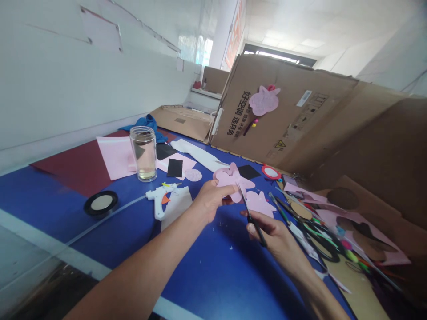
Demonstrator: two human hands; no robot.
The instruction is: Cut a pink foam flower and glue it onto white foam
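My left hand [213,198] pinches a pink paper cutout [230,178] with a wavy edge and pointed tips, held above the blue table. In my right hand [267,226] are black-handled scissors [256,230], their fingers-grip partly hidden. The scissor blades reach up to the cutout and lie against its lower right part; whether they are cutting is hard to tell. Just behind the scissors lies another pink cutout [262,204] on the table. A black paper piece [248,172] lies beyond the held cutout.
A white glue gun [158,200], a glass jar of liquid [143,155] and a black round lid [100,203] stand to the left. A cardboard box [293,106] bearing a pink cutout rises behind. Craft scraps and more scissors [316,240] crowd the right side.
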